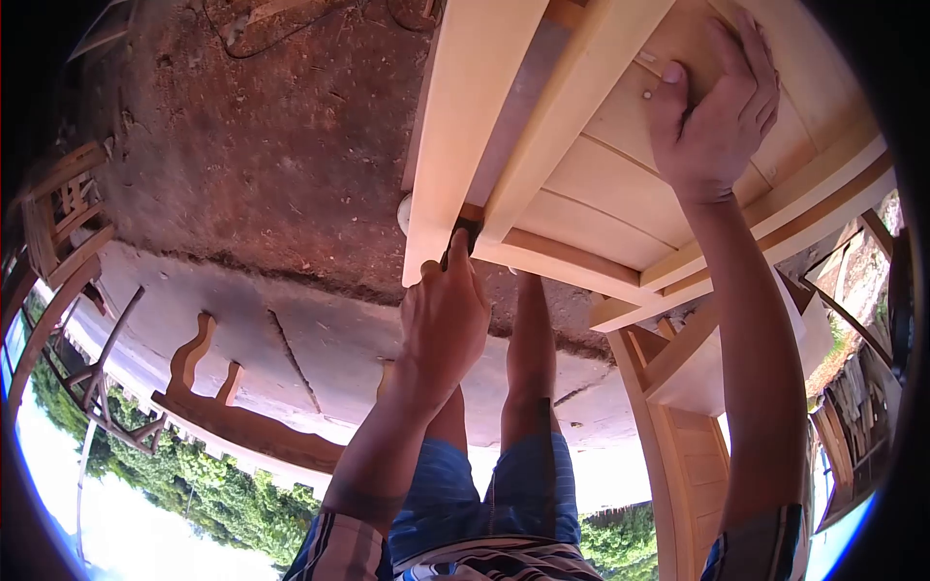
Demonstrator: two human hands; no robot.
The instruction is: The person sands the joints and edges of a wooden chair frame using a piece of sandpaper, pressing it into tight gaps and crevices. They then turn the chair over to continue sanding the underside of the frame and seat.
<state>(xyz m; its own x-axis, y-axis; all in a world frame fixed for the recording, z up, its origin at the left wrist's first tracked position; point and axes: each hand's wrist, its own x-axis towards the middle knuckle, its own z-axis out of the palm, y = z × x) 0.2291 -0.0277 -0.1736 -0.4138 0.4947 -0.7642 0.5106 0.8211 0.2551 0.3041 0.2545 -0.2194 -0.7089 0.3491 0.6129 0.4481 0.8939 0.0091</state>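
Observation:
A pale wooden furniture frame (472, 107) with long rails and a planked panel (610, 189) fills the upper right. My left hand (446, 315) is closed round a small dark tool (463, 232), its index finger stretched along it. The tool's end is at the corner where two rails meet; most of it is hidden by my fingers, so I cannot tell its kind. My right hand (717, 121) lies on the planked panel, thumb spread away from the fingers, with a darker tan patch of wood beside the thumb.
Below the frame, at right, stands another panelled wooden piece (683, 445). A curved wooden part (252, 426) lies at the concrete's edge on the left. Slatted wooden furniture (68, 208) stands far left. Stained reddish-brown ground (262, 145) spreads beside the frame; scrap wood (862, 416) lies far right.

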